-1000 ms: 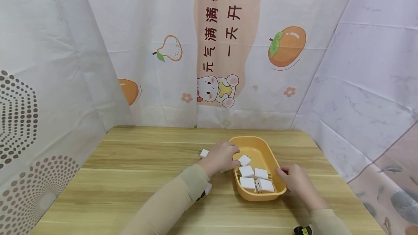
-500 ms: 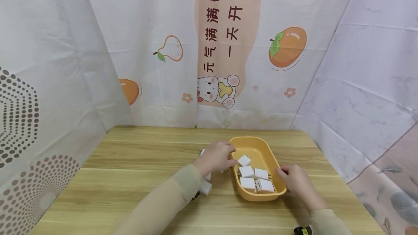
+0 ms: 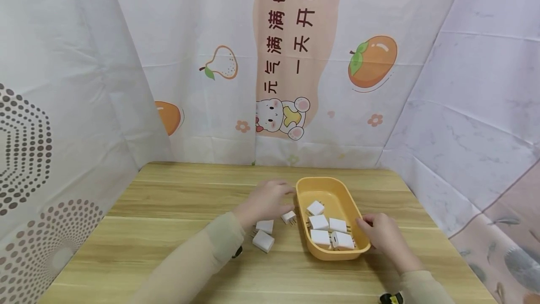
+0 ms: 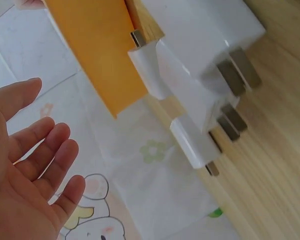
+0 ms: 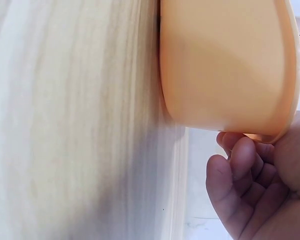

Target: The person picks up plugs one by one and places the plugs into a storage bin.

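Note:
Several white plug adapters lie in a yellow-orange bin (image 3: 312,250); one adapter (image 3: 315,208) is nearest its left side. My left hand (image 3: 263,203) hovers left of the bin, empty, its fingers spread and slightly bent; the left wrist view shows the bare palm of this hand (image 4: 35,165). Beneath and in front of it, loose adapters lie on the table, among them one (image 3: 263,241) and a smaller one (image 3: 289,217) beside the bin. My right hand (image 3: 384,236) pinches the bin's right rim; in the right wrist view its fingers (image 5: 242,160) curl by the rim of the bin (image 5: 230,65).
The wooden table (image 3: 168,229) bears the bin and adapters. A printed cloth (image 3: 211,107) hangs behind it, with more cloth on both sides. A black and yellow item (image 3: 391,298) is at my right cuff.
My left hand has drawn back leftward from the bin's left rim, uncovering adapters on the table. The right hand and the bin have stayed in place.

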`<state>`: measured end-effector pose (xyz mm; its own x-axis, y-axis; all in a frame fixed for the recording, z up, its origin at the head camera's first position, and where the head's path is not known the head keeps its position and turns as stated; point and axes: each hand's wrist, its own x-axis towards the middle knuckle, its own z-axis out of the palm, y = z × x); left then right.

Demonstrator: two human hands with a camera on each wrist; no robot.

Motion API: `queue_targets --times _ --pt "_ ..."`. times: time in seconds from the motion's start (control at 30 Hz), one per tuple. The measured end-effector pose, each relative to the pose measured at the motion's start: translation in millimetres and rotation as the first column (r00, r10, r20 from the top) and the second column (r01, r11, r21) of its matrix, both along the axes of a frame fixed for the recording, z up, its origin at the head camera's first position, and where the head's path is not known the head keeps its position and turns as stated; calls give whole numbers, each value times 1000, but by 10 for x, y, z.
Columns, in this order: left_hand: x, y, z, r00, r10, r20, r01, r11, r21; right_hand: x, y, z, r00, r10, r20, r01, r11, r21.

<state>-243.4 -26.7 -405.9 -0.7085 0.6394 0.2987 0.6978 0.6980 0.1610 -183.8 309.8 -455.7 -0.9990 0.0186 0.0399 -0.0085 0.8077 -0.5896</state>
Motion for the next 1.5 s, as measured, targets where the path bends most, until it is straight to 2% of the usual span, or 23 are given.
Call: queue_targets --times 0.2,0.43,0.67,0.83,1.27,1.5 --pt "53 -153 60 1000 -17 11 17 1000 12 -3 0 4 1000 -1 6 1 1000 5" --pt "68 -345 34 997 19 76 -20 1000 21 -6 -3 4 1000 -3 10 3 1000 -6" --pt "103 -524 17 999 10 37 -11 999 38 -6 -4 -3 1000 5 -5 -5 1000 2" --pt "131 -627 22 999 1 33 -3 999 50 -5 -5 -5 1000 9 -10 -9 1000 2" --pt "142 -693 -19 999 10 31 -12 999 46 13 -12 -2 1000 8 -16 -8 1000 -5" --pt "174 -701 -34 997 42 63 -41 999 -17 12 -13 2 1000 12 -12 -12 1000 -18"
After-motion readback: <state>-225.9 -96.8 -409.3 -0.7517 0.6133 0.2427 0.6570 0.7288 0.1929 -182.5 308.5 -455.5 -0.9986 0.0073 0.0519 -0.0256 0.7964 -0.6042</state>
